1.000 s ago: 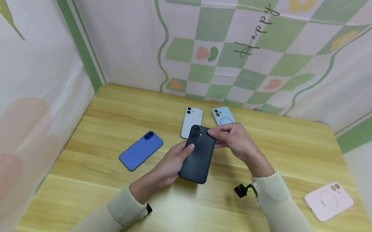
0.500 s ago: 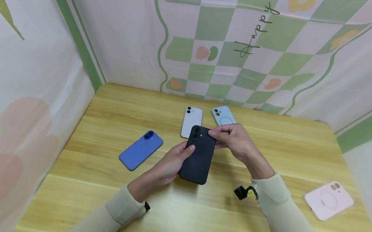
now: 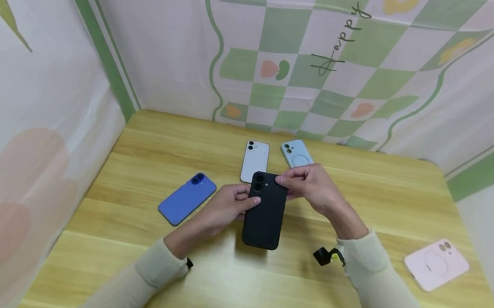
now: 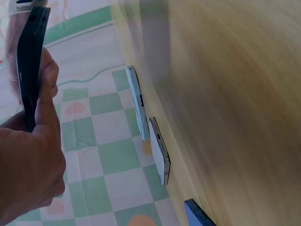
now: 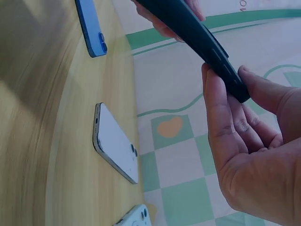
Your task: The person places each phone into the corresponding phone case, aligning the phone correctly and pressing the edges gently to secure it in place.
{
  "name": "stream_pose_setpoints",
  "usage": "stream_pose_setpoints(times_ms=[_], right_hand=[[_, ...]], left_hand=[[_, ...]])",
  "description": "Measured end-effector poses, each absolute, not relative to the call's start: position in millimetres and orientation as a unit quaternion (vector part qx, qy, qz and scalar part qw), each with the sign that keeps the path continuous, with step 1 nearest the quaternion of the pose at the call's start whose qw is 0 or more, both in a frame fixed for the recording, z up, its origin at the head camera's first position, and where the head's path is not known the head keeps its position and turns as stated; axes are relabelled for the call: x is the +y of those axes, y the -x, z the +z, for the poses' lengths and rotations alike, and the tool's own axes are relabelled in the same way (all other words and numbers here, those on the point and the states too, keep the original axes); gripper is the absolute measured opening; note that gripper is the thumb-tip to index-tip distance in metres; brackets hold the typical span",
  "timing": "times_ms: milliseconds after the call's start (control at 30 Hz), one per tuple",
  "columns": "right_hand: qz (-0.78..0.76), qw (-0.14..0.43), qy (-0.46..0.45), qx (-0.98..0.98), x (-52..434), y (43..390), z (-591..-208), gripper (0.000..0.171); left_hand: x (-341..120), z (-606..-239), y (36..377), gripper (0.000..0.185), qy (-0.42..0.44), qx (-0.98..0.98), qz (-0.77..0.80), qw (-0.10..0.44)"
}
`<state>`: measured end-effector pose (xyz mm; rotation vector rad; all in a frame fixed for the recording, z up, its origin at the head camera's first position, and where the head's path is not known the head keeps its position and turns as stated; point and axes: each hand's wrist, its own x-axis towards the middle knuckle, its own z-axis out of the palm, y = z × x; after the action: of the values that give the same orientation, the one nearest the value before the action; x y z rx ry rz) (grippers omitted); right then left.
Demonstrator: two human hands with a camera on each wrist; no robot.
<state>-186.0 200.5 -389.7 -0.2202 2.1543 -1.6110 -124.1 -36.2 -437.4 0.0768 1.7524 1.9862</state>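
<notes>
— What is held above the wooden table point(image 3: 283, 304)?

— A black phone point(image 3: 265, 211) is held back-up over the middle of the table, clear of the wood, its camera end turned away from the person. It is gripped by both hands. The left hand point(image 3: 225, 209) is closed on its left edge, the thumb laid on the back near the camera. The right hand point(image 3: 313, 186) is clamped on the top right corner, by the lenses.

— How is that grip shown by the wrist cameras?

— In the right wrist view the black phone point(image 5: 197, 40) is seen edge-on, pinched at its end between the thumb and the curled fingers point(image 5: 221, 117) of the right hand. In the left wrist view it point(image 4: 29, 61) is seen as a thin dark slab standing upright, with the thumb of the left hand point(image 4: 28, 169) pressed along its side.

— What is laid out around it?

— A blue phone point(image 3: 187, 198) is set at an angle to the left, near the left hand but apart from it. A white phone point(image 3: 255, 161) is placed just beyond the black one, and a pale blue case point(image 3: 296, 153) with a ring on its back is set beside that, partly hidden by the right hand. A pink case point(image 3: 436, 264) is left well apart, near the right edge. A small black and yellow clip point(image 3: 326, 256) is seen at the right sleeve's cuff. The table is enclosed by a green-checked cloth backdrop point(image 3: 307, 52).
</notes>
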Motion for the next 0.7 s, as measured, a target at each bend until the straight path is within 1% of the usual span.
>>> stream_pose_setpoints(times_ms=[267,500,700], right_hand=[[-0.588,0.188,0.063,0.784,194,179,-393,0.029],[-0.584,0.185,0.058,0.788,190,170,-400,0.028],[-0.592,0.18,0.066,0.783,187,159,-409,0.027]], left_hand=[[-36,-438,125,0.026,-0.027,0.653,0.728,0.205],[-38,-437,125,0.016,-0.013,0.651,0.74,0.166],[-41,-434,126,0.017,-0.006,0.652,0.744,0.147]])
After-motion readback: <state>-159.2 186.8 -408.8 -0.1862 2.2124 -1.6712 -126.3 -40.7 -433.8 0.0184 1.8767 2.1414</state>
